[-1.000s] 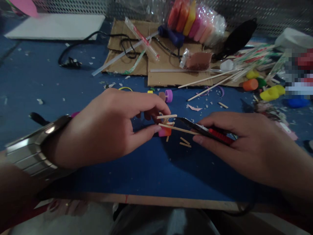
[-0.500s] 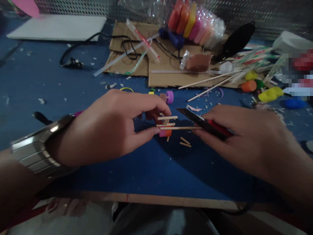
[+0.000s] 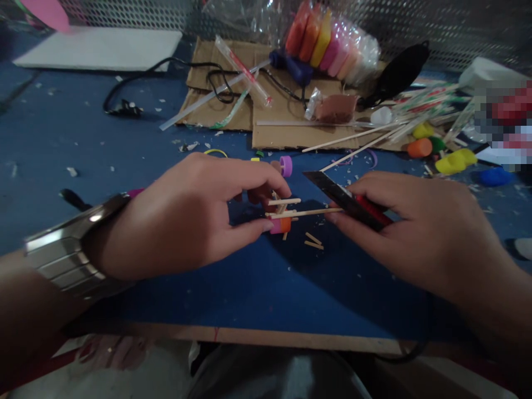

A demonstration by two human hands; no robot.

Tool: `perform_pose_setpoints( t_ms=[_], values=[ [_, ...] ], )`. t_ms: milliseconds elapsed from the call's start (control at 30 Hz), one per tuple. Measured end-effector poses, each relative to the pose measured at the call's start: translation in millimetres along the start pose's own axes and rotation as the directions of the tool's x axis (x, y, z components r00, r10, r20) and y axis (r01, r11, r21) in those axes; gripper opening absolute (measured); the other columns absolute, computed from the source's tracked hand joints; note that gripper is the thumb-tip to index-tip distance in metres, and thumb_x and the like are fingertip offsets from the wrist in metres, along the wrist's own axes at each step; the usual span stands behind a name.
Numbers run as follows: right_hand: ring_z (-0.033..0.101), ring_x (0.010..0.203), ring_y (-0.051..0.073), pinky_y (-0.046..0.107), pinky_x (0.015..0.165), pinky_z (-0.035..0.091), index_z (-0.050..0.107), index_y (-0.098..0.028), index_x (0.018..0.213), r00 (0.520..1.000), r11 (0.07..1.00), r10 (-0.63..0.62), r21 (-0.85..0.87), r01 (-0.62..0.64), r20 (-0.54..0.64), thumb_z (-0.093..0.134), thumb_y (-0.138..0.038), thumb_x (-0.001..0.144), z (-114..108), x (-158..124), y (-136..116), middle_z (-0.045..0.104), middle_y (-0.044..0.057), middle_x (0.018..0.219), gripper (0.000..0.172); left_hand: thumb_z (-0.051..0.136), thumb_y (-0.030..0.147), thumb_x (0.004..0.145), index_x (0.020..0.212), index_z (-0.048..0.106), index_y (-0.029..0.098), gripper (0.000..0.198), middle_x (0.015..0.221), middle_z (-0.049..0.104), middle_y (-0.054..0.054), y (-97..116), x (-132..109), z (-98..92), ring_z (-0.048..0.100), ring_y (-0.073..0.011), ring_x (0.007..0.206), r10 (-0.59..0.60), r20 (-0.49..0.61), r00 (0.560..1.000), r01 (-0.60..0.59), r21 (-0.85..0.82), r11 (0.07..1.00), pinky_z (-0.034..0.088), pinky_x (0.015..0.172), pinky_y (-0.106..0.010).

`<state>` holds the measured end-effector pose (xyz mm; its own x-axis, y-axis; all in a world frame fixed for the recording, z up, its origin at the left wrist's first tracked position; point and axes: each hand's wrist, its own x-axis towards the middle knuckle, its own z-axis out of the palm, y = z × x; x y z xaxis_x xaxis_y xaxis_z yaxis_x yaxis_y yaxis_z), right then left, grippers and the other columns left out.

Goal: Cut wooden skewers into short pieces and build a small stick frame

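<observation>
My left hand (image 3: 195, 216), with a metal watch on its wrist, is closed around a small model made of thin wooden sticks. A pink-and-orange block (image 3: 281, 223) sits at the model's lower side, by my thumb tip; short crosspieces (image 3: 285, 201) stick out above it. My right hand (image 3: 415, 233) grips a utility knife (image 3: 347, 198), its dark blade pointing up and left. Thumb and fingers of that hand also pinch a longer wooden stick (image 3: 311, 212), whose left end meets the model. Fingers of my left hand hide part of the model.
Two short stick offcuts (image 3: 313, 241) lie below the stick. A purple ring-shaped piece (image 3: 286, 165) is beyond my left fingers. Cardboard (image 3: 291, 136), bagged coloured clay (image 3: 322, 44), a black cable (image 3: 149, 67), skewers (image 3: 353, 136) and clay lumps (image 3: 419, 147) lie farther back. The table edge (image 3: 266, 336) is near me.
My right hand and the knife have moved slightly up and left. The long stick's right end has risen, so it now slants across the model. My left hand has barely moved.
</observation>
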<state>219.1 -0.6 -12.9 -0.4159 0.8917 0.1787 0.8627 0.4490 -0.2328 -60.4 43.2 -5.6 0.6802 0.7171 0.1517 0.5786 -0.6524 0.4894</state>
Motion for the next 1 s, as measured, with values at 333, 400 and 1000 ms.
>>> perform_pose_setpoints(
  t_ms=[333,400,1000],
  values=[
    [0.049,0.057,0.019,0.035,0.055,0.026,0.041,-0.028,0.071,1.0,1.0,-0.018,-0.001,0.018,-0.008,0.067,-0.029,0.095,2.3,0.9,-0.2,0.051,-0.002,0.065,0.035,0.074,0.049,0.096,0.117,0.075,0.034,0.026,0.112,0.085,0.006,-1.6,1.0,-0.1,0.08,-0.0199,0.095,0.007,0.011,1.0,-0.007,-0.032,0.999,0.06,0.082,-0.03],
    [0.046,0.055,0.018,0.035,0.055,0.026,0.042,-0.028,0.071,1.0,1.0,-0.025,-0.008,0.025,-0.009,0.066,-0.029,0.095,2.5,0.5,0.2,0.05,-0.002,0.065,0.035,0.075,0.047,0.096,0.118,0.075,0.033,0.026,0.113,0.085,0.006,-1.5,0.9,-0.1,0.08,-0.0198,0.095,0.008,0.01,1.0,-0.008,-0.033,0.999,0.06,0.083,-0.03],
    [0.053,0.059,0.02,0.036,0.057,0.028,0.042,-0.028,0.072,0.999,0.999,-0.031,-0.008,0.031,-0.006,0.065,-0.029,0.096,3.1,-0.7,0.4,0.053,-0.001,0.066,0.033,0.076,0.048,0.094,0.123,0.074,0.033,0.033,0.117,0.084,0.006,-1.2,1.2,1.6,0.081,-0.021,0.101,-0.011,-0.008,1.0,0.011,-0.011,1.0,0.06,0.087,-0.03]
  ],
)
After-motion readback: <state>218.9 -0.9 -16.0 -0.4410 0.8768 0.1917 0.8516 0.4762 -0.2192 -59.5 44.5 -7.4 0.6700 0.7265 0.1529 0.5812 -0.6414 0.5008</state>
